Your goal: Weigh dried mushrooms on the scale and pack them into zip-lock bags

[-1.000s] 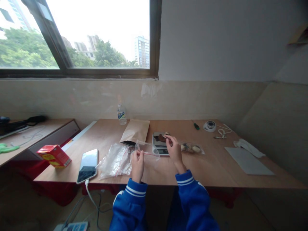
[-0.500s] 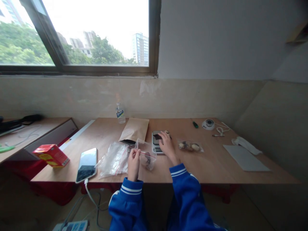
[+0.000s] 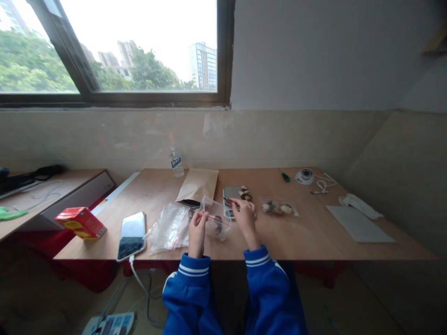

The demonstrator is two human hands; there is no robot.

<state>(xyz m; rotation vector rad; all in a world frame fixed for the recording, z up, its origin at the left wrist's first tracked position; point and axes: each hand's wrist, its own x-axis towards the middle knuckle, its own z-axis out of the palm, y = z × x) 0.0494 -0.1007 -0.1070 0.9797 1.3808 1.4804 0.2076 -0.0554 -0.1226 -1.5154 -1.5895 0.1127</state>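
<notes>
My left hand (image 3: 197,229) is closed in a pinch on the mouth of a clear zip bag (image 3: 223,227), which has a few dark pieces inside. Between the fingertips of my right hand (image 3: 243,217) is a thin dark brown piece (image 3: 227,202), perhaps dried mushroom, held over the near part of a small digital scale (image 3: 228,191). Brown and pale dried chunks (image 3: 245,193) sit at the right side of the scale's top. My right hand partly hides the scale's front and display.
More clear zip bags (image 3: 170,228) lie left of my left hand, near an open brown paper pouch (image 3: 199,184). A filled bag (image 3: 278,208) lies to the right. Also present are a phone (image 3: 132,236), red box (image 3: 81,222), bottle (image 3: 177,163), dome camera (image 3: 305,176) and white board (image 3: 359,224).
My right hand has drawn back from the scale's top toward me, with the dark brown piece lifted in its fingers. My left hand stays on the bag. The view has shifted slightly.
</notes>
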